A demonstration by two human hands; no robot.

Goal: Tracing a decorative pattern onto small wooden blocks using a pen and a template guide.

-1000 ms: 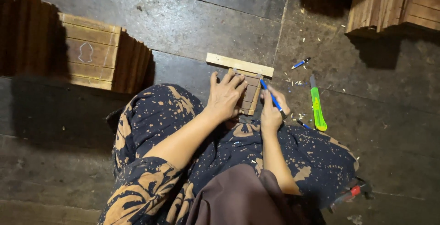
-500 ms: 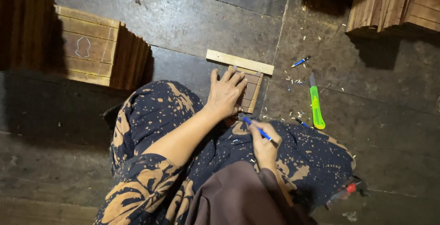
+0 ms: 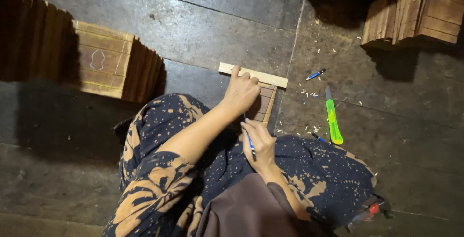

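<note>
I sit on a dark plank floor with a small slatted wooden panel (image 3: 265,104) in front of my knee. A pale wooden strip (image 3: 263,76) lies across its far end. My left hand (image 3: 240,92) presses flat on the panel and the strip, fingers spread. My right hand (image 3: 261,143) rests on my lap just below the panel, closed around a blue pen (image 3: 250,143) whose tip points up toward the panel's near edge.
A green utility knife (image 3: 332,117) lies to the right of the panel, with a blue pen (image 3: 315,74) beyond it and wood shavings around. A stack of wooden panels (image 3: 104,65) stands at left, another stack (image 3: 415,14) at top right. A red-tipped tool (image 3: 367,213) lies by my right leg.
My right hand has drawn back with the blue pen from the panel's right side down to my lap. My left hand stays pressed on the panel.
</note>
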